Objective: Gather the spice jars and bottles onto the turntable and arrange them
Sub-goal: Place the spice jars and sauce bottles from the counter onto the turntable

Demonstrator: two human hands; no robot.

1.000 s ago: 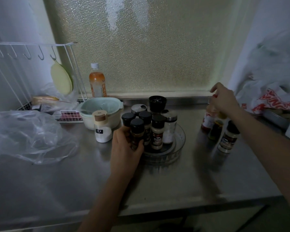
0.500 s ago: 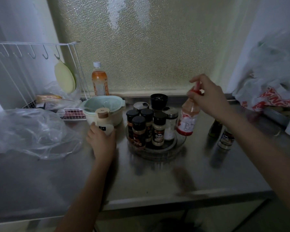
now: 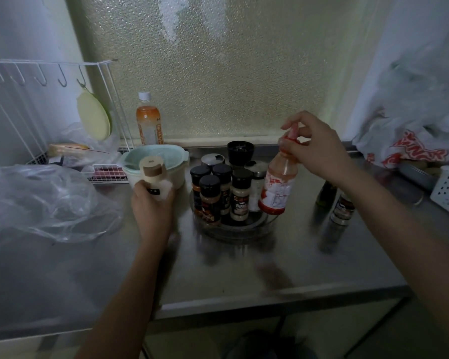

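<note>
A clear round turntable carries a cluster of upright black-capped spice jars; a tilted red-labelled bottle hangs over its right rim; a white wooden-capped jar sits left

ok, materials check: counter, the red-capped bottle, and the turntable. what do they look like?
Counter: brushed stainless steel by the look, dull grey with blurred reflections of the jars.
Red-capped bottle in the right hand: likely translucent plastic, with a printed red and white label.
Turntable: probably clear plastic, since the counter shows through its rim; glass is possible.
</note>
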